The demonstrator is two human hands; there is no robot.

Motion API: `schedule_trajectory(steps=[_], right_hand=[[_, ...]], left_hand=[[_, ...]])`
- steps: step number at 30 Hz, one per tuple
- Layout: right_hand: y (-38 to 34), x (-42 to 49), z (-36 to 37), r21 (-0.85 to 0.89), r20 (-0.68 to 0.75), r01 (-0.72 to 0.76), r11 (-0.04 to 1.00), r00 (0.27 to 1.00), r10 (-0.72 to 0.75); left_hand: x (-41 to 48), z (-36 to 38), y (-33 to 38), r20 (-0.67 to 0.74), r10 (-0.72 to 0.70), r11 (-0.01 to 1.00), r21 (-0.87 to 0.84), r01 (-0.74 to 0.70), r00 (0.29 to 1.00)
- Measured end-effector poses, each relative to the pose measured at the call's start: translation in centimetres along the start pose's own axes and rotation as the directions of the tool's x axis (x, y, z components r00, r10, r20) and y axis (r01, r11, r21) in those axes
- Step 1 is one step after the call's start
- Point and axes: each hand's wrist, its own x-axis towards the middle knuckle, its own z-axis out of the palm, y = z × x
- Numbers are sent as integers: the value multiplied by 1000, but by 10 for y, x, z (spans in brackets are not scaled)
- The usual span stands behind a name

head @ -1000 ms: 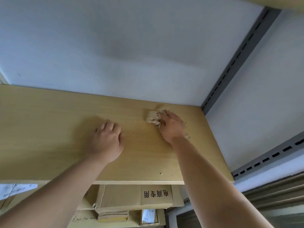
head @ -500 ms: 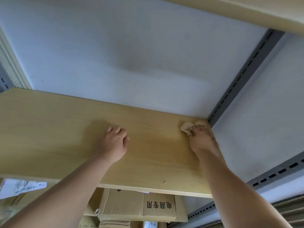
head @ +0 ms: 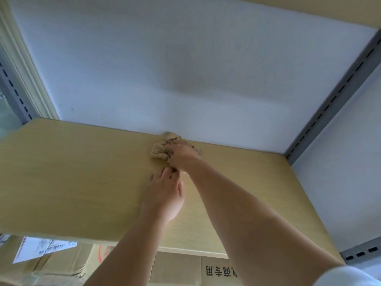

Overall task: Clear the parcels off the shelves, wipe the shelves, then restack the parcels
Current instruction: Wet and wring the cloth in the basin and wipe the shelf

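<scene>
The cloth (head: 159, 150) lies bunched on the wooden shelf (head: 72, 162), at its rear edge against the white wall (head: 185, 58). The right hand (head: 181, 154) presses down on it, fingers curled into the fabric. The left hand (head: 165, 195) rests flat on the shelf, fingers extended, holding nothing. Cardboard boxes (head: 177, 269) sit below.

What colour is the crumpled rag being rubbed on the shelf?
Beige-tan, close to the shelf's own wood tone; the crumpled cloth rag shows in the head view.
</scene>
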Motion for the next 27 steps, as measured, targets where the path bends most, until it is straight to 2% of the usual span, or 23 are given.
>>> schedule_trajectory(steps=[4,7,10,16,21,27], right_hand=[[2,16,5,-31,38,83,996,996,-81],[25,7,3,31,-33,88,996,996,-87],[64,-13,-4,142,-146,6,990,989,15],[162,-63,-20,160,-193,-238,958,944,267],[206,-90,-26,315,-236,-347,883,873,427],[222,-105,-16,243,-290,-502,830,779,556]], left_hand=[[0,-7,2,34,-219,971,108,214,975],[-1,-7,3,49,-234,967,111,227,971],[-3,-8,3,69,-222,972,94,215,973],[-3,-7,3,70,-219,973,87,213,973],[-5,-6,0,50,-213,976,47,211,976],[-4,-2,-3,37,-196,980,31,194,980]])
